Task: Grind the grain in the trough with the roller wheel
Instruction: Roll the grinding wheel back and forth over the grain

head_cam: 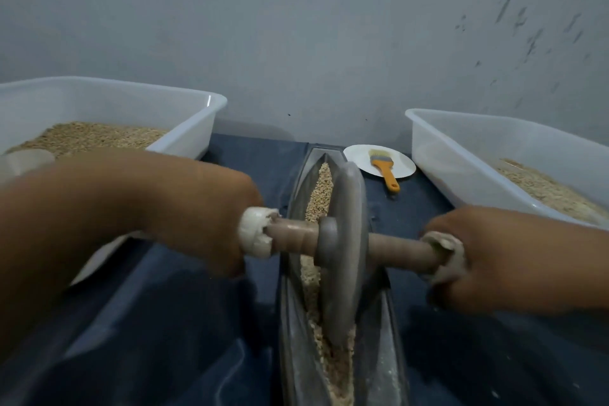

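A grey metal roller wheel [344, 250] stands upright in a long narrow metal trough [382, 356] that runs away from me down the middle. Tan grain [319, 194] lies along the trough's groove, coarse ahead of the wheel and finer near me. A brown axle handle [290, 234] passes through the wheel's hub. My left hand [204, 217] is closed around the left end of the axle, which is wrapped in white cloth. On the other side, my right hand [487, 260] grips the cloth-wrapped right end.
A white plastic tub [184, 128] with grain sits at the left, another white tub [461, 155] with finer grain at the right. A white plate [359, 158] holding an orange-handled brush [384, 168] lies beyond the trough by the grey wall. Dark blue cloth covers the floor.
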Action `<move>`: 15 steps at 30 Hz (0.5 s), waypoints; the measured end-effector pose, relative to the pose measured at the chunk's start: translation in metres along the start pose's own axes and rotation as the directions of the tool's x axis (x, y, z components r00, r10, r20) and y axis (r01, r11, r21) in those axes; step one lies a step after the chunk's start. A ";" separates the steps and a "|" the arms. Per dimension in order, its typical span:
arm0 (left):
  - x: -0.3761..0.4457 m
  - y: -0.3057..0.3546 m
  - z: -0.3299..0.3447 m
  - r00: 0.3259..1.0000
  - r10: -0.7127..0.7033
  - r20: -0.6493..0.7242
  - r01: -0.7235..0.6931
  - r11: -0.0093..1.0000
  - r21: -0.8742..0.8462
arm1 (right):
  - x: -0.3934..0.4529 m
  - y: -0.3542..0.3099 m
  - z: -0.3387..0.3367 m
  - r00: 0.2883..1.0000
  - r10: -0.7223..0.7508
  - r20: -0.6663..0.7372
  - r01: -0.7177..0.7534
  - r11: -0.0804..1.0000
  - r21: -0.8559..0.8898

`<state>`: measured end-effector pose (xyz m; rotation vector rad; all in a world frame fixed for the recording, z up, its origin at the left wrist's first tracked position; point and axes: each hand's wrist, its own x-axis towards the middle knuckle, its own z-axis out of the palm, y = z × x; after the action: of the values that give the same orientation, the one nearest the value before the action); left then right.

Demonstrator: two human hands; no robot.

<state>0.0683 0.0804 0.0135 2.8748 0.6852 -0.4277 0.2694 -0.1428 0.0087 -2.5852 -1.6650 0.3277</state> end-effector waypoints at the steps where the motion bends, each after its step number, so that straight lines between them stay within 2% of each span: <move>1: -0.005 0.000 -0.002 0.997 0.021 0.075 -0.020 1.000 -0.013 | -0.006 -0.002 -0.003 0.996 -0.008 0.089 0.005 0.999 0.033; 2: -0.007 0.000 -0.001 0.994 0.037 0.104 -0.036 0.999 -0.016 | -0.009 -0.002 -0.005 0.990 -0.017 0.142 0.010 0.999 0.050; 4: -0.004 -0.002 0.002 0.997 0.031 0.069 -0.030 1.000 -0.008 | -0.006 -0.005 -0.005 0.989 -0.022 0.143 0.012 0.997 0.073; 6: 0.003 -0.001 0.006 1.000 -0.004 -0.022 0.003 1.000 -0.015 | 0.003 -0.005 0.000 1.000 -0.006 0.008 0.006 0.998 0.058; 7: 0.009 -0.001 0.009 0.992 -0.020 -0.122 0.019 1.000 -0.009 | 0.010 -0.003 0.006 0.994 0.002 -0.113 0.000 1.000 0.014; 8: 0.016 -0.001 0.013 0.963 -0.030 -0.269 0.042 0.998 0.040 | 0.019 -0.001 0.012 0.967 0.012 -0.254 -0.027 0.998 -0.055; 9: 0.023 0.000 0.016 0.900 -0.032 -0.435 0.088 0.990 0.111 | 0.028 -0.001 0.018 0.918 0.017 -0.396 -0.075 0.988 -0.132; 11: 0.033 0.002 0.025 0.740 -0.024 -0.672 0.181 0.970 0.165 | 0.045 0.000 0.026 0.784 -0.065 -0.617 -0.139 0.951 -0.278; 12: 0.036 0.002 0.029 0.694 -0.033 -0.719 0.199 0.969 0.148 | 0.051 0.001 0.028 0.716 -0.133 -0.685 -0.143 0.933 -0.331; 13: 0.038 0.003 0.032 0.679 -0.048 -0.733 0.199 0.973 0.121 | 0.055 0.001 0.029 0.661 -0.190 -0.726 -0.127 0.925 -0.357; 15: 0.039 0.001 0.034 0.704 -0.068 -0.707 0.183 0.979 0.088 | 0.057 -0.001 0.027 0.627 -0.233 -0.743 -0.112 0.917 -0.382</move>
<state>0.0938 0.0884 -0.0310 3.1099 0.9869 0.7019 0.2856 -0.0933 -0.0260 -2.2813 -1.5252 -1.1169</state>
